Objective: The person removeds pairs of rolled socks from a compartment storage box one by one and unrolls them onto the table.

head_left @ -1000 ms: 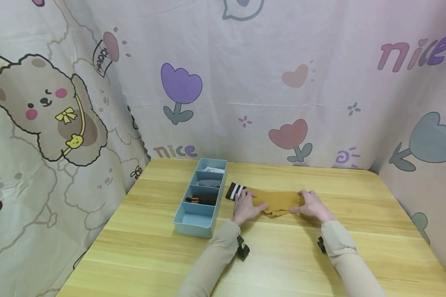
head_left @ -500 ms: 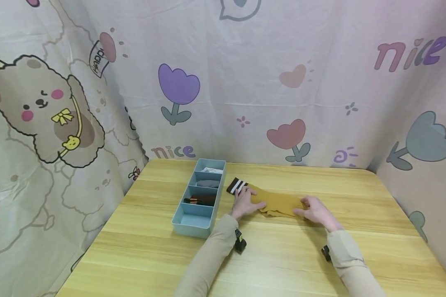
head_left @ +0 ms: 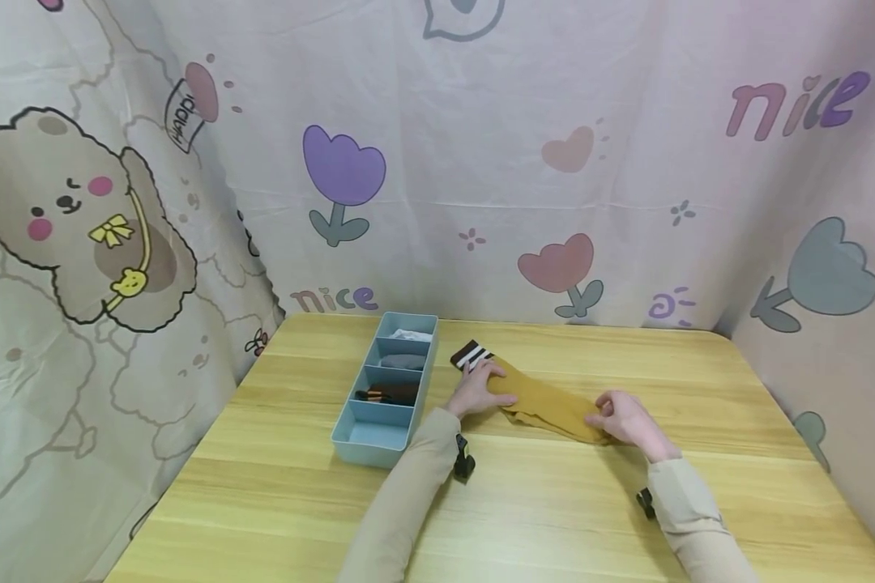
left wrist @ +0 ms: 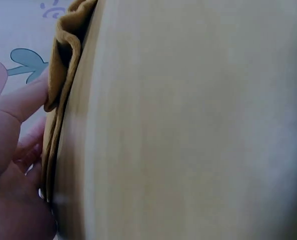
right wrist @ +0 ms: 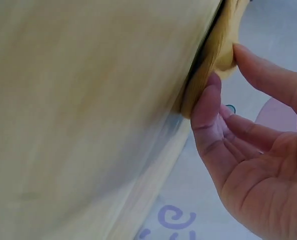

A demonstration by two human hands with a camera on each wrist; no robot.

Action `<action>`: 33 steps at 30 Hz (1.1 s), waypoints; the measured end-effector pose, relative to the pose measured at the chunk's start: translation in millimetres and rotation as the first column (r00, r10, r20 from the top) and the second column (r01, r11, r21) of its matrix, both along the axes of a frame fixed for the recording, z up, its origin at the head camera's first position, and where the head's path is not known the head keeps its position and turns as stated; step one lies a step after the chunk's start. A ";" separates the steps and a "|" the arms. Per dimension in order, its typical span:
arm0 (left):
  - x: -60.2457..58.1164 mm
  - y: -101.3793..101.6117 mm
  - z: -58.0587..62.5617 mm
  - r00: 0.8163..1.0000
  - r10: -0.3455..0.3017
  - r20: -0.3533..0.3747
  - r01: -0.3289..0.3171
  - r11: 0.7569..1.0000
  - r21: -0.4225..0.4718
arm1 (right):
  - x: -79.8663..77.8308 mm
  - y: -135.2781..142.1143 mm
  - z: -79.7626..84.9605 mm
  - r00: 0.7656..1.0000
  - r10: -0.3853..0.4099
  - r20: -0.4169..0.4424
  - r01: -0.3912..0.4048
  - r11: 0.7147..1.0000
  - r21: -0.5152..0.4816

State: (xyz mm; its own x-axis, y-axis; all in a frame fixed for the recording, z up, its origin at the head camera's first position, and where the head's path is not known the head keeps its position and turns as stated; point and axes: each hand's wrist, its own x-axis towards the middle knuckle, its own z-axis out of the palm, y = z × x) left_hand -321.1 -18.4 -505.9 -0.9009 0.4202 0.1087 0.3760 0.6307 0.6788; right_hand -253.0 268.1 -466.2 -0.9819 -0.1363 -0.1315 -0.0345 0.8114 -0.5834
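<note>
A mustard-yellow sock [head_left: 543, 398] with a dark, white-striped cuff [head_left: 470, 354] lies flat and slanted on the wooden table. Near the cuff, my left hand [head_left: 477, 389] rests on the sock, thumb spread away from the fingers. In the left wrist view, that thumb [left wrist: 26, 100] touches a loose fold of the sock [left wrist: 63, 65]. My right hand [head_left: 627, 421] pinches the far right end of the sock between thumb and fingers. Close up in the right wrist view, the yellow end [right wrist: 216, 60] sits between the right thumb and index finger.
Left of the sock stands a blue-grey organizer box [head_left: 373, 455] with a row of compartments. From the back they hold white cloth [head_left: 411, 334], grey cloth [head_left: 403, 362] and a dark brown item [head_left: 396, 394] with orange marks; the front one shows its bare floor. A patterned curtain [head_left: 437, 162] hangs behind.
The sock has swung to a slant, its right end drawn toward me by the right hand and its cuff tipped slightly away. The left hand has stayed near the cuff.
</note>
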 end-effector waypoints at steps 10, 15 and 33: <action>-6.0 0.9 0.8 0.996 -0.015 -0.088 0.009 0.998 -0.067 | 5.8 1.5 -1.0 0.997 -0.002 0.079 0.011 0.994 -0.108; -6.1 7.8 0.6 0.989 0.055 -0.140 -0.069 0.993 -0.098 | 6.3 2.5 -0.9 0.994 -0.007 0.107 0.021 0.991 -0.131; 4.1 33.0 0.4 0.880 0.463 -0.102 -0.465 0.885 0.007 | 2.3 3.9 -5.9 0.991 -0.013 0.137 0.036 0.985 -0.169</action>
State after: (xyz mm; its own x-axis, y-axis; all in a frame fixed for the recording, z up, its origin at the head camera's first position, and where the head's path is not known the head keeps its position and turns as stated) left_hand -317.0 14.7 -505.5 -0.9784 -0.0407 0.2029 0.1013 0.7606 0.6412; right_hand -250.6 272.0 -472.1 -0.9600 -0.1445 -0.2398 0.0724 0.6993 -0.7112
